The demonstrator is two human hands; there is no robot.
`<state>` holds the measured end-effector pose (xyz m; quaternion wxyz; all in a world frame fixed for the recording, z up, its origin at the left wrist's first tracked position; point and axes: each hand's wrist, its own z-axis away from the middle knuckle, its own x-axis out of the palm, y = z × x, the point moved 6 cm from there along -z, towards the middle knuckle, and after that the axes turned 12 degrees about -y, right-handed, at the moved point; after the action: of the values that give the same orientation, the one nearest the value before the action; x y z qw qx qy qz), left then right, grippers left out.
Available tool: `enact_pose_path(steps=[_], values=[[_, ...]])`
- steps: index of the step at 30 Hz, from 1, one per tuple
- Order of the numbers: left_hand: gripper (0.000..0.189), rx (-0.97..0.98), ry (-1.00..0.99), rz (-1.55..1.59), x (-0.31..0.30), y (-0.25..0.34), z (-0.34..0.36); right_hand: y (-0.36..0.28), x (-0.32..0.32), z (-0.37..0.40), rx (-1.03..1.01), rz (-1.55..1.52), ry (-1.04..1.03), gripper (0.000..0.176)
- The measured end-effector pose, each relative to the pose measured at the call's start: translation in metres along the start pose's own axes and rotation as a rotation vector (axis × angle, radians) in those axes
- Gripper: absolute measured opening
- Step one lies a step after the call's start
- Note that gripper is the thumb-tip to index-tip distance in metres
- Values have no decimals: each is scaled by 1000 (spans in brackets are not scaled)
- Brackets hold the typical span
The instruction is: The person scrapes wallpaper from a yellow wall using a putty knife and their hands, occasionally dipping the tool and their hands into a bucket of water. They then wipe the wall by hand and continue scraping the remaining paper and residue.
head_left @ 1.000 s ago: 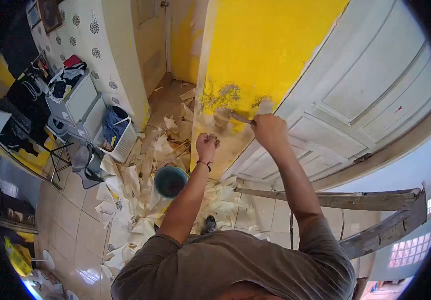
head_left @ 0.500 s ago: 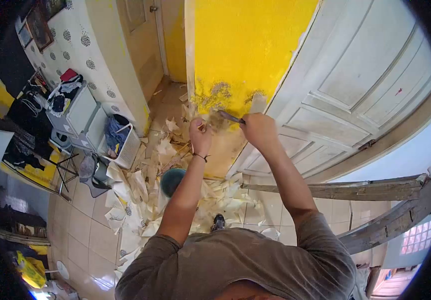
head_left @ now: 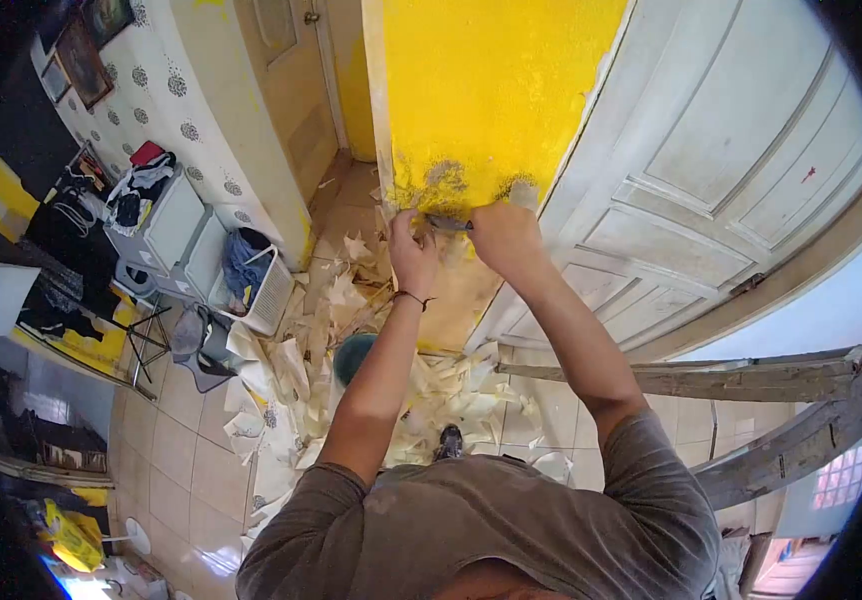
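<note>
A yellow wall (head_left: 491, 90) stands in front of me, with dark, patchy, bare areas low on its painted surface. My right hand (head_left: 507, 238) is closed round the handle of a scraper (head_left: 448, 222), whose dark blade points left near the wall. Close to the blade's tip is my left hand (head_left: 413, 245), its fingers curled together; whatever they may pinch is too small to make out. A dark bracelet circles the left wrist.
Torn paper scraps (head_left: 291, 375) cover the tiled floor around a green bucket (head_left: 353, 357). White panelled doors (head_left: 651, 240) stand at the right, above a worn wooden frame (head_left: 751, 378). At the left are a laundry basket (head_left: 269, 295) and grey drawers (head_left: 156, 225).
My left hand has moved up and right towards the scraper blade. My right hand has shifted slightly left and up with the scraper, which now lies closer to the left fingers.
</note>
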<state>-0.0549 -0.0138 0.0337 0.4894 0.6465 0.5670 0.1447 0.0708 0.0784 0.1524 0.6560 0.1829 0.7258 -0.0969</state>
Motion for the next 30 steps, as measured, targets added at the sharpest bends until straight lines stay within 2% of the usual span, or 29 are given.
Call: enact_pose_path(steps=[3, 6, 8, 10, 11, 13, 17, 19, 20, 22, 23, 25, 28, 30], values=[[29, 7, 38, 39, 2, 5, -5, -7, -43, 12, 38, 91, -16, 10], [22, -9, 34, 102, 3, 2, -3, -13, -36, 3, 2, 141, 21, 9], [18, 5, 44, 117, 7, 0, -5, -16, -21, -4, -12, 189, -26, 9], [12, -107, 8, 131, 17, -15, -7, -17, -23, 5, -63, 166, 39, 9], [12, -104, 14, 134, 19, -20, -7, -14, -24, 6, -66, 172, 44, 9], [9, -145, -15, 259, 16, -22, 2, -2, -21, 10, 42, 104, 20, 9], [10, -194, -82, 186, 15, -31, 12, -9, -5, -3, 6, 177, -61, 13], [8, -153, -56, 206, 15, -45, 22, -3, -27, 9, 117, 158, -152, 13], [8, -155, -50, 205, 15, -49, 24, -3, -20, 4, 111, 159, -152, 13], [8, -229, -120, 185, 19, -55, 38, -9, 0, -1, -11, 170, -55, 13], [8, -226, -123, 185, 21, -59, 43, -7, 7, 1, -8, 170, -54, 13], [10, -297, -295, 262, 38, -77, 47, -7, 11, 1, 19, 141, -115, 13], [16, -309, -239, 336, 29, -64, 51, -2, -14, 11, 115, 116, -127, 13], [20, -320, -190, 329, 29, -71, 43, -10, 23, -6, 50, 84, -116, 12]])
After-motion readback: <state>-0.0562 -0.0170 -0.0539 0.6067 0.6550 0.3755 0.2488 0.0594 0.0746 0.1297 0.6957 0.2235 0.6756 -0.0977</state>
